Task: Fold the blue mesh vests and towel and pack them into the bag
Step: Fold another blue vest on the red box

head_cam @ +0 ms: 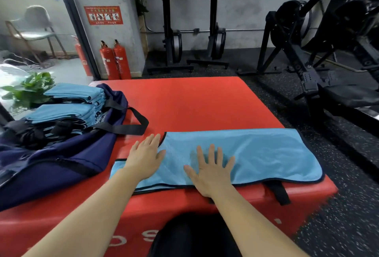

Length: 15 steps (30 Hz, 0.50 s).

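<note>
Left hand [146, 154] flat at vest [266, 154] armhole, right hand [211, 169] flat mid-vest, both gripping nothing. We judge mesh light, limp, slippery; take hold at black-bound corners.

We see through one wide-angle camera on the person's head, facing forward and down. It sits close above the left hand [146, 155] and right hand [212, 171] over the red box [194, 102]. The black gym machines [214, 31] stand well beyond.

Light blue vest [256, 154] with dark trim, red surface [194, 104], navy bag [61, 160] with black straps, black-speckled floor [348, 215].
</note>
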Motion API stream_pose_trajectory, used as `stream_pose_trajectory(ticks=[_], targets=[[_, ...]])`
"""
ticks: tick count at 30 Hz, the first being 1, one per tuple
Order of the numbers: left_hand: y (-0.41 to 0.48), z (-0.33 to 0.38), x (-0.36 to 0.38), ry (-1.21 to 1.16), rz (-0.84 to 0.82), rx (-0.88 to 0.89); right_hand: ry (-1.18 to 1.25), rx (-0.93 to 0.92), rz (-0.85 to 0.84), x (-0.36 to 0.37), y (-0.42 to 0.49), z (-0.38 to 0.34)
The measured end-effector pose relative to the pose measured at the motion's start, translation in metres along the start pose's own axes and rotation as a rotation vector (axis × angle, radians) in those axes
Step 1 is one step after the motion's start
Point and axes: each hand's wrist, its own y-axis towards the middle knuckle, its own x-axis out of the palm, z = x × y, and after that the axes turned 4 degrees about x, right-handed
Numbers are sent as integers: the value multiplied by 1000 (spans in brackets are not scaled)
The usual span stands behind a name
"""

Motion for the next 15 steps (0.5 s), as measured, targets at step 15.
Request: stream_pose_trajectory(ticks=[15], targets=[[-72, -40, -12, -429, -10, -676, -54, -55, -45, 17, -37, -32]])
